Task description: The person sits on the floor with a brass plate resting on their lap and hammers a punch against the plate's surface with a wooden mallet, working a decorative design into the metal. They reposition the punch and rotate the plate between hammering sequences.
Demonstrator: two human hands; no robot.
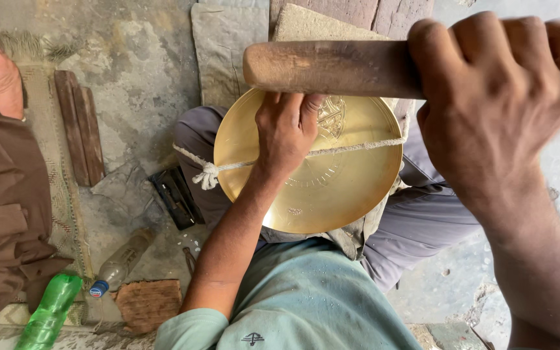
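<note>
A round brass plate (pixel 332 188) with fine engraved lines rests on my lap, held down by a white knotted rope (pixel 210 174) stretched across it. My left hand (pixel 286 133) presses on the plate's upper middle, fingers bent against the engraved patch; whether it pinches a small tool is hidden. My right hand (pixel 494 91) is raised close to the camera, fist shut around a thick wooden handle (pixel 332 68) that points left above the plate.
Another person in brown clothes (pixel 1 194) sits at the left, a foot (pixel 2 74) showing. On the rough floor lie two wooden strips (pixel 80 126), a black tool (pixel 175 196), a clear bottle (pixel 119 264), a green bottle (pixel 50 311) and a brick-like block (pixel 148 302).
</note>
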